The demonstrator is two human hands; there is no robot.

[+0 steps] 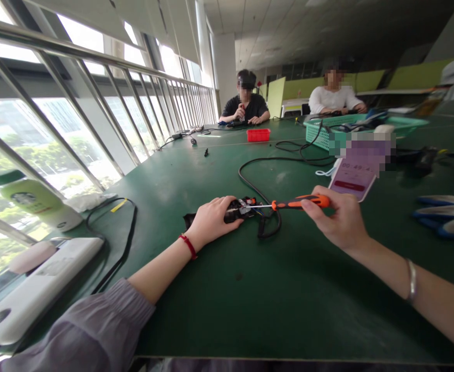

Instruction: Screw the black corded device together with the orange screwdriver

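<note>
My left hand [211,221] lies closed over a small black device [237,211] on the green table [227,299], pinning it down. My right hand [337,219] grips the orange and black handle of a screwdriver [296,203]. Its thin metal shaft points left and its tip meets the exposed end of the device, beside small red and white parts. A black cable [267,227] loops out from the device between my two hands.
A phone [356,178] lies just beyond my right hand. White and blue gloves [447,214] rest at the right. A white power bank [36,289] and a bottle [33,201] sit at the left by the railing. A red box [258,135], a teal basket [327,133] and two seated people are farther back.
</note>
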